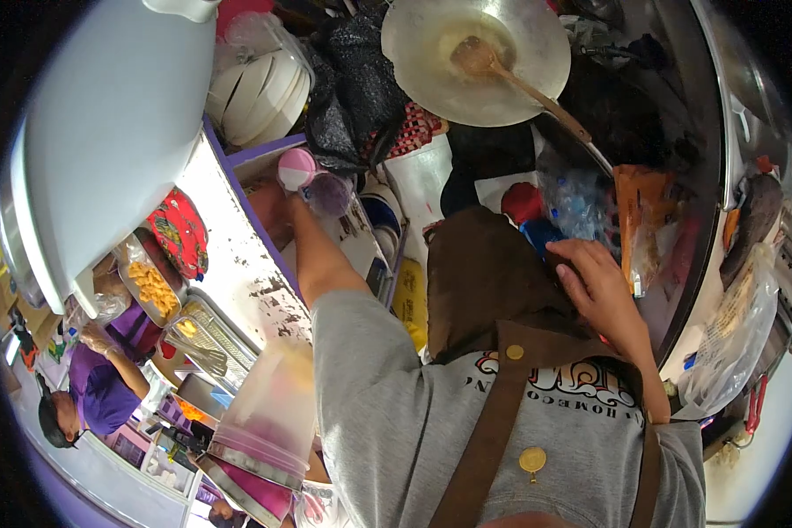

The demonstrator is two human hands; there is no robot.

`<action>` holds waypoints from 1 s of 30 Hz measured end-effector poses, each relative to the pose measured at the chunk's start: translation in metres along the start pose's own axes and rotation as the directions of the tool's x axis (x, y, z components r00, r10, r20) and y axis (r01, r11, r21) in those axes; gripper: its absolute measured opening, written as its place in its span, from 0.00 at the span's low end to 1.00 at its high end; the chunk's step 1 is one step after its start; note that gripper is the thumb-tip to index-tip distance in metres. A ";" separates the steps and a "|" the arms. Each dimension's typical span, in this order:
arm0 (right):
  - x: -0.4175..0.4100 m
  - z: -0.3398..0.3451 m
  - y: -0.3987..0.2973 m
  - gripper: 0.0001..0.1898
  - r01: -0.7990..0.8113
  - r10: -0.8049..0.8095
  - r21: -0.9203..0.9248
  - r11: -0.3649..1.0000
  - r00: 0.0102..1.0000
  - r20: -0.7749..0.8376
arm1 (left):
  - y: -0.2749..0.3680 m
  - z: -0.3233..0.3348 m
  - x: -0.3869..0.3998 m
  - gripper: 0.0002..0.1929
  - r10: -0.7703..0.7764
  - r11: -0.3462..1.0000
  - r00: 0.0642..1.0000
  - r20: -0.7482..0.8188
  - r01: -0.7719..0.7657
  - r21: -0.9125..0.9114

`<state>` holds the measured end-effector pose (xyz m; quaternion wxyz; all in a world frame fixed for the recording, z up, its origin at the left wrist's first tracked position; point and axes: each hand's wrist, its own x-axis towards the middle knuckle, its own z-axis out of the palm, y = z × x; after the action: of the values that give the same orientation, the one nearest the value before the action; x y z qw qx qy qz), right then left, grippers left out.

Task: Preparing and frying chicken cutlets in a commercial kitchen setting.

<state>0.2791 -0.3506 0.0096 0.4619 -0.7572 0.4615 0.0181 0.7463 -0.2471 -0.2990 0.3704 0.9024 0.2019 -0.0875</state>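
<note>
My left hand [270, 208] reaches into a purple-edged shelf compartment [257, 155]. It is blurred and its fingers are mostly hidden, so its grip cannot be made out. Close above the wrist is a container with a pink and white top [297, 169], and beside that a clear plastic container [330, 195]. My right hand [591, 270] hangs over the right side of my brown apron [495, 277], fingers slightly bent and apart, with nothing seen in it. A blue packet [541, 236] lies just beyond its fingertips.
Ahead, a large metal wok [422, 72] holds liquid and a wooden spatula [478, 58]. White bowls [264, 96] in plastic and a black plastic bag [350, 86] stand left of it. An orange packet [637, 198] is at right. A co-worker in purple [99, 386] stands beyond food trays [155, 284].
</note>
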 end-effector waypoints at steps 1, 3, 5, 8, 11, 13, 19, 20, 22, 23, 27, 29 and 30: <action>0.000 0.000 0.001 0.13 -0.003 0.003 0.001 1.000 1.000 0.005 | -0.001 -0.001 0.000 0.21 0.024 0.999 0.993 -0.113 -0.027 -0.029; 0.003 0.000 0.001 0.13 0.024 -0.024 -0.012 1.000 1.000 -0.003 | -0.003 -0.003 0.001 0.21 0.062 0.993 0.942 -0.331 -0.092 -0.078; 0.002 0.001 0.002 0.13 0.021 -0.021 -0.011 1.000 1.000 -0.014 | -0.002 0.001 -0.001 0.20 0.081 0.979 0.846 -0.526 -0.166 -0.116; 0.003 0.003 0.002 0.13 0.005 -0.006 -0.025 1.000 0.999 -0.048 | -0.001 0.019 -0.009 0.19 0.069 0.948 0.648 -0.758 -0.278 -0.152; -0.008 -0.016 -0.014 0.12 0.175 -0.170 0.075 0.982 0.983 -0.068 | -0.014 -0.048 0.104 0.20 0.614 0.751 0.513 -0.600 -0.146 0.644; -0.001 -0.002 -0.007 0.12 0.081 -0.081 -0.004 0.997 0.993 -0.086 | -0.051 0.013 0.003 0.20 0.404 0.913 0.763 -0.505 -0.308 0.266; -0.006 0.000 -0.002 0.11 0.109 -0.105 0.013 0.994 0.977 -0.187 | 0.030 -0.051 -0.174 0.14 0.113 0.771 0.966 0.233 0.063 -0.634; -0.005 -0.001 -0.006 0.11 0.138 -0.124 0.070 0.988 0.976 -0.177 | 0.045 -0.072 -0.204 0.14 0.129 0.762 0.965 0.228 0.051 -0.646; -0.002 0.000 -0.011 0.11 0.157 -0.133 0.114 0.981 0.973 -0.189 | 0.060 -0.097 -0.246 0.10 0.191 0.612 0.821 0.538 0.329 -0.719; 0.001 0.002 -0.012 0.13 0.151 -0.115 0.208 0.966 0.977 -0.178 | 0.065 -0.107 -0.263 0.10 0.150 0.616 0.688 0.710 0.497 -0.611; 0.017 0.020 -0.008 0.20 0.244 -0.073 0.445 0.862 0.927 -0.367 | 0.094 -0.142 -0.344 0.11 0.051 0.649 0.201 0.978 0.738 -0.185; 0.019 0.019 -0.012 0.18 0.286 -0.044 0.456 0.843 0.881 -0.471 | 0.109 -0.160 -0.377 0.13 -0.042 0.771 -0.016 0.999 0.636 0.043; 0.017 0.013 -0.009 0.18 0.288 -0.039 0.445 0.848 0.871 -0.489 | 0.109 -0.160 -0.381 0.13 -0.036 0.775 -0.037 0.999 0.630 0.052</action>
<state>0.3001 -0.3515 0.0012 0.5199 -0.6293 0.4778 -0.3247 0.4501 -0.3190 0.0009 0.5562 0.4023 0.1306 -0.7153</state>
